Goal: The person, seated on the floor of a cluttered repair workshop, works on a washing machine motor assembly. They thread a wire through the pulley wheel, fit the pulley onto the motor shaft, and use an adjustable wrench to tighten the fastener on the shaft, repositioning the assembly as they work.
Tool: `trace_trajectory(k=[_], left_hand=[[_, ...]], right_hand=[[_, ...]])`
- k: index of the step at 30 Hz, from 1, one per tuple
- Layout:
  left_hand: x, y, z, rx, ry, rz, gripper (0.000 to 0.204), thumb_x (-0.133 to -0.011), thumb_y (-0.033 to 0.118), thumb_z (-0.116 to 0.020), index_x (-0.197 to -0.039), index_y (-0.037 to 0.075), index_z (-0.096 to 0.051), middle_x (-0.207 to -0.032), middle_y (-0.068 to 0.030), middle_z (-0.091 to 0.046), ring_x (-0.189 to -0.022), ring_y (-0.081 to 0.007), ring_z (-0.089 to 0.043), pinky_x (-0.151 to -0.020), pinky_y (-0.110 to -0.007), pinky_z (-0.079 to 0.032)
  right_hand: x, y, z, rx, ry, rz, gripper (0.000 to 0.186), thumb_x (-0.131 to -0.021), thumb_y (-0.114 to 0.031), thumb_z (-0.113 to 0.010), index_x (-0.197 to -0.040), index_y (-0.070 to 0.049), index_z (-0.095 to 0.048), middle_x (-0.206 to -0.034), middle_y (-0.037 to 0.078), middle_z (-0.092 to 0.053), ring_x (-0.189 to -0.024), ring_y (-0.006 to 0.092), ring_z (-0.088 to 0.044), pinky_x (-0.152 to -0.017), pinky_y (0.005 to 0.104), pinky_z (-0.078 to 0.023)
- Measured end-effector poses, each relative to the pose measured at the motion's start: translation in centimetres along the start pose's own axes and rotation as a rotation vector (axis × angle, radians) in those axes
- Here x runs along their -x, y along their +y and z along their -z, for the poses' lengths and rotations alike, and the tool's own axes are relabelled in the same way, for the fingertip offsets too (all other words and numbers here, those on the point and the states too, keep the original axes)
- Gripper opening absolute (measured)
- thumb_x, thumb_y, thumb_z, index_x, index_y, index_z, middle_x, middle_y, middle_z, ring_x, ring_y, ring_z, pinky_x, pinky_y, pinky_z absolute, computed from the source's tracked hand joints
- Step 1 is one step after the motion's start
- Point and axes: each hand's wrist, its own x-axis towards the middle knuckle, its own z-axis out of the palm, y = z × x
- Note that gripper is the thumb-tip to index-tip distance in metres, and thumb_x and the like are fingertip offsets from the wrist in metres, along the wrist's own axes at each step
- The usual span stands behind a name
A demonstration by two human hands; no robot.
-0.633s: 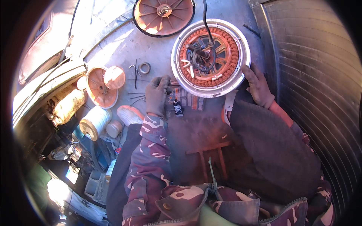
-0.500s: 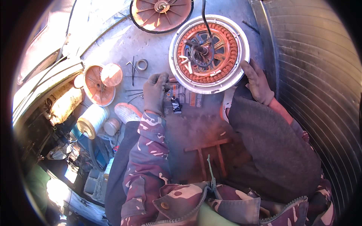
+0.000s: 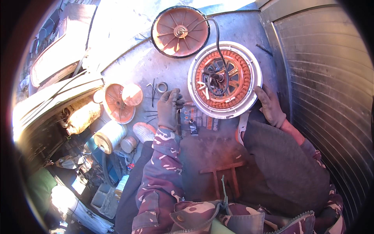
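Left hand: fingers curled, hold can't be told. Far right, wheel motor is touched at its rim by right hand, fingers part-open, grip unclear. Rim best kept steadied, black cable unsnagged. Pale strand wound on spool, left; coppery coils housed in rim.

Person's long-sleeved camouflage jacket patched maroon, dark purple and pale pink, pocket on the left sleeve, round brownish button, coarse-toothed zip, thin green cord, light green cloth underlayer, dark grey fabric trousers.
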Motion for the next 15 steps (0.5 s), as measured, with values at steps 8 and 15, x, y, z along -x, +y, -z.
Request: trace_trajectory(k=[8, 15], left_hand=[[-7.0, 2.6, 0.9, 0.083, -0.006, -0.076, 0.051, -0.110, 0.034, -0.067, -0.149, 0.002, -0.059, -0.133, -0.0151, -0.070, -0.116, -0.0258, -0.074, -0.090, -0.036, -0.061], [-11.9, 5.7, 1.5, 0.102, -0.003, -0.162, 0.052, -0.110, 0.025, -0.067, -0.151, -0.002, -0.053, -0.143, -0.0173, -0.066, -0.129, -0.0304, -0.068, -0.098, -0.041, -0.060]], right_hand=[[-0.3, 0.7, 0.7, -0.023, -0.016, 0.022, 0.068, -0.114, -0.054, -0.054, -0.148, 0.006, -0.058, -0.138, 0.018, -0.071, -0.130, 0.0214, -0.062, -0.115, 0.0370, -0.045], [-0.8, 1.0, 0.3, -0.082, 0.006, 0.028, 0.067, -0.113, -0.054, -0.056, -0.145, 0.006, -0.061, -0.131, 0.016, -0.073, -0.123, 0.0199, -0.065, -0.110, 0.0359, -0.048]])
